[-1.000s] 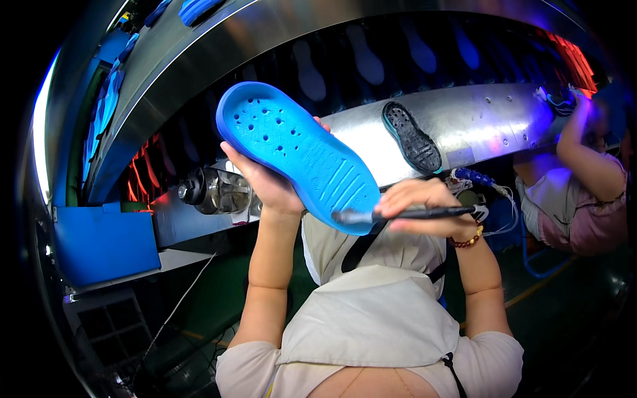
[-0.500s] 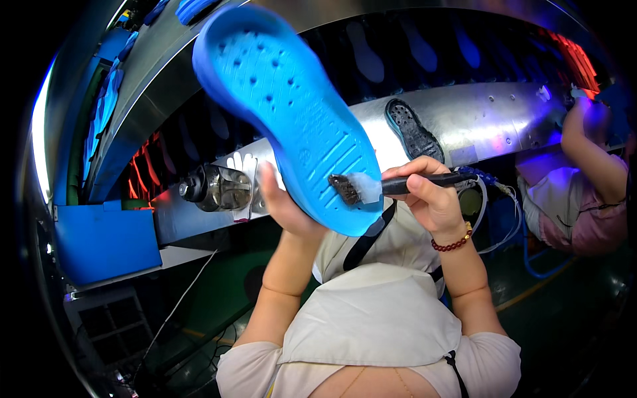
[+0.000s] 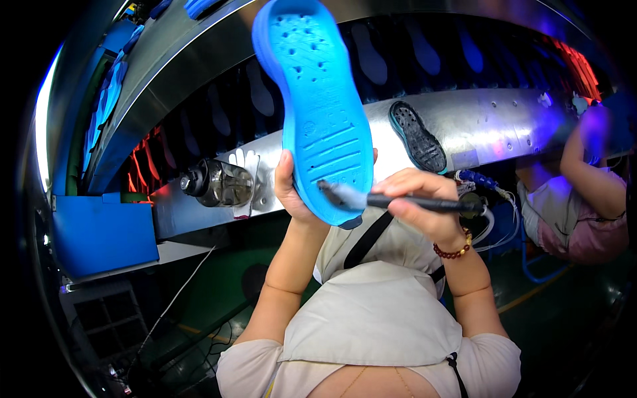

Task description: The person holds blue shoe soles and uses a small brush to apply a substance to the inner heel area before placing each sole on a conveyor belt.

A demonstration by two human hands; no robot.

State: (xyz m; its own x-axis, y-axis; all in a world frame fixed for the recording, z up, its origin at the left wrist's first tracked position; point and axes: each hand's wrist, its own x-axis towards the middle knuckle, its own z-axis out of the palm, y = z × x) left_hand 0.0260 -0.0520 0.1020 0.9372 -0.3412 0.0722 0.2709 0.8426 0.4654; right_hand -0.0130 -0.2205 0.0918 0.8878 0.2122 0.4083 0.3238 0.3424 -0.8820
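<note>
Left hand point(image 3: 302, 207) clamps blue sole point(image 3: 328, 132) over near edge of desk point(image 3: 491, 123); right hand point(image 3: 436, 222) grips brush point(image 3: 379, 200). Apparent step: brushing; next stroke needs steady support.

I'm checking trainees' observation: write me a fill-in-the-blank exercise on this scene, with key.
The left hand holds a foot-shaped sole pitted with small holes, coloured bright ____.
The right hand grips a black-handled ____, its bristles at that sole.
A dark-red beaded ____ circles that hand's wrist.
A black, teal-rimmed sole lies to the ____ of a transparent, black-lidded bottle on the metal bench.
Missing words: blue; brush; bracelet; right.
</note>
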